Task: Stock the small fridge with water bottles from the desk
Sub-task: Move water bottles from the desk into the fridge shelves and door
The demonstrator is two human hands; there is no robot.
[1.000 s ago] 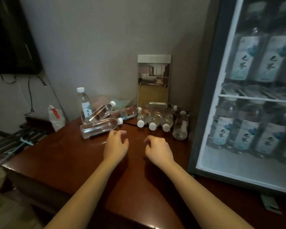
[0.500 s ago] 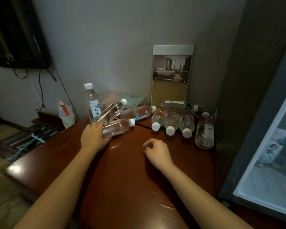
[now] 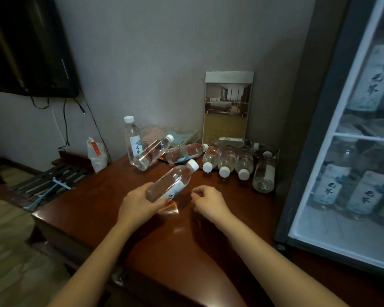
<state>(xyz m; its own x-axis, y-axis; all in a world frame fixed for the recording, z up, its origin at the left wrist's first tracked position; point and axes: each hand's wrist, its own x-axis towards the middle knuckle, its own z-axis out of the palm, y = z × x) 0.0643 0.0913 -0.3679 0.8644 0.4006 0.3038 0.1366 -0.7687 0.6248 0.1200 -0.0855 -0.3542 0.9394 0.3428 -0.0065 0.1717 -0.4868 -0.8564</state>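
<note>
A person's left hand [image 3: 140,203] grips the base of a clear plastic water bottle with a white cap [image 3: 172,182], lifted aslant above the near brown wooden desk [image 3: 186,251], probably weighty and slick, best held mid-body, while the right hand [image 3: 208,201] hangs loosely curled, holding nothing.

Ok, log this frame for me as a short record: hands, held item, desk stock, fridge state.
left hand: grips a water bottle near its base; the bottle is tilted, cap pointing away, over the desk
right hand: loosely curled, holding nothing
desk bottles: at least seven; one upright, the rest lying or leaning
fridge: glass door appears closed; bottles on two shelves inside
</note>
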